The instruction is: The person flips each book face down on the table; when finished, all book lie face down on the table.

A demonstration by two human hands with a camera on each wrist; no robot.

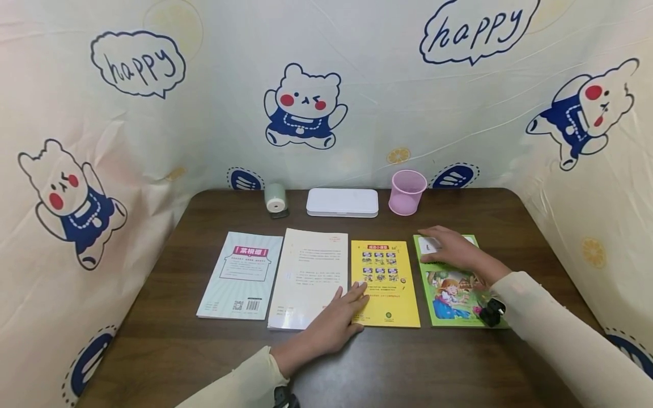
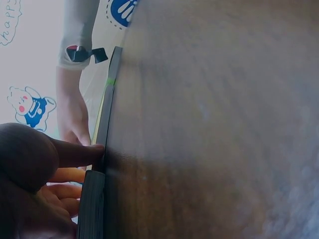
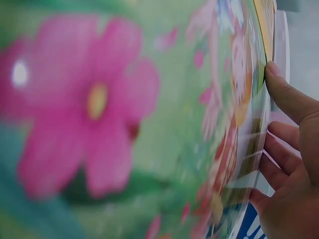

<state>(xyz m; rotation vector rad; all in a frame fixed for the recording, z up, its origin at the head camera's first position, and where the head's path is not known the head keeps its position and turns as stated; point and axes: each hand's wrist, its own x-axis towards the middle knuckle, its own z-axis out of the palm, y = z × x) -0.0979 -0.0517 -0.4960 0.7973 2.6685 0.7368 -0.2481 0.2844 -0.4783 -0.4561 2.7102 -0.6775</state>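
Observation:
Four books would be miscounted easily, so by colour: a yellow book (image 1: 388, 289) has my left hand (image 1: 334, 323) at its left side, fingertips on its cover and thumb near the lower edge. That hand also covers the lower right corner of a cream-white book (image 1: 311, 272). In the left wrist view, the left thumb (image 2: 82, 154) touches a book's edge. My right hand (image 1: 451, 249) rests over the upper part of a green picture book (image 1: 449, 294), hiding some of its cover. In the right wrist view, the right fingertips (image 3: 273, 69) touch the glossy cover, fingers extended.
A pale blue book (image 1: 245, 277) lies at the left of the row. Behind the books stand a pale green cylindrical device (image 1: 276, 198), a flat white case (image 1: 342, 202) and a pink cup (image 1: 407, 194). A printed cloth (image 1: 306, 34) surrounds the brown table (image 1: 214, 362).

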